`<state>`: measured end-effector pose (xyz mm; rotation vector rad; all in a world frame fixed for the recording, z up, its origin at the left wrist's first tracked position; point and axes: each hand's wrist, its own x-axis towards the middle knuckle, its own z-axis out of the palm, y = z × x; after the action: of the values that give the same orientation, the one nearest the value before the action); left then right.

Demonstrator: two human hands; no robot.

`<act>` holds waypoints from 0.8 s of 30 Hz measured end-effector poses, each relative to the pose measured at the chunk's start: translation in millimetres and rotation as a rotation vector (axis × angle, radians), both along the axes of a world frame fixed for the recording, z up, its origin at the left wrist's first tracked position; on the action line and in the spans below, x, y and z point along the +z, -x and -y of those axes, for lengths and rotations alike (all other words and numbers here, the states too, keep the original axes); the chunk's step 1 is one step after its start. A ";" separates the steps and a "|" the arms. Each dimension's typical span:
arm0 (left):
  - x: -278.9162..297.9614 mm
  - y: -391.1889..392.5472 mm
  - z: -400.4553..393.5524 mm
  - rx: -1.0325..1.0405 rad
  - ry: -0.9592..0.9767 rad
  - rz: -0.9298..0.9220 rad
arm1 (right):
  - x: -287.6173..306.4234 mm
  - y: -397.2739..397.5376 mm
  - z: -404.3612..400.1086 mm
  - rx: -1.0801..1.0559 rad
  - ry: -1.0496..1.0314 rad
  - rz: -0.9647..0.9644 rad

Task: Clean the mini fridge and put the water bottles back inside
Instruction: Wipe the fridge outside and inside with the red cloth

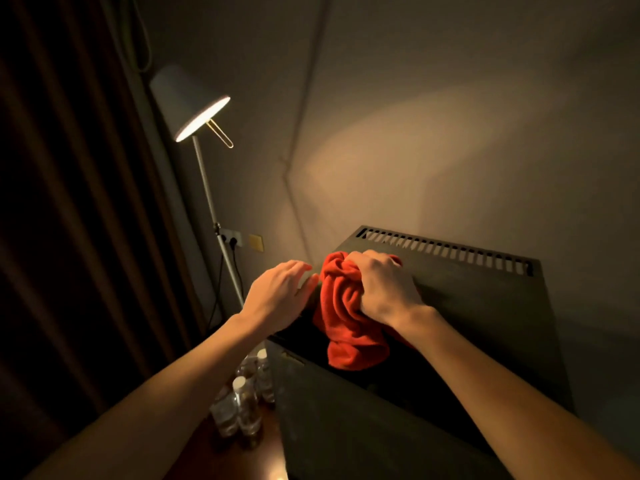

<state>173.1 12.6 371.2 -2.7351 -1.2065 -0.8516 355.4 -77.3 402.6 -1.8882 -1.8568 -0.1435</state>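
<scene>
A dark mini fridge [478,299] fills the lower right, seen from above, with a slotted vent along its back edge. On its top lies a bunched red cloth [346,317], and my right hand [381,289] grips the cloth near the fridge's left edge. My left hand [277,296] rests with straight fingers on the fridge's top left corner, next to the cloth. Several clear water bottles [247,396] with white caps stand on the floor to the left of the fridge, below my left forearm.
A lit floor lamp [194,109] stands left of the fridge, its pole slanting down past a wall socket [231,237] with a cable. Dark curtains [69,202] hang on the far left. A plain wall rises behind the fridge.
</scene>
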 end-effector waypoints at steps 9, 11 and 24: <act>-17.3 71.7 -31.7 0.021 0.053 0.025 | -7.9 55.0 -21.9 -0.056 -0.028 0.044; -22.9 84.5 -52.8 -0.002 0.055 0.026 | -8.2 75.9 -37.6 -0.083 -0.042 0.070; -58.6 171.7 -161.1 -0.477 0.158 -0.023 | -23.2 224.5 -85.3 -0.526 0.098 0.421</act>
<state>1.5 173.7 312.5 -3.2141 -0.6420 -0.7759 130.9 8.0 379.5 -2.5325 -1.5754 -0.6797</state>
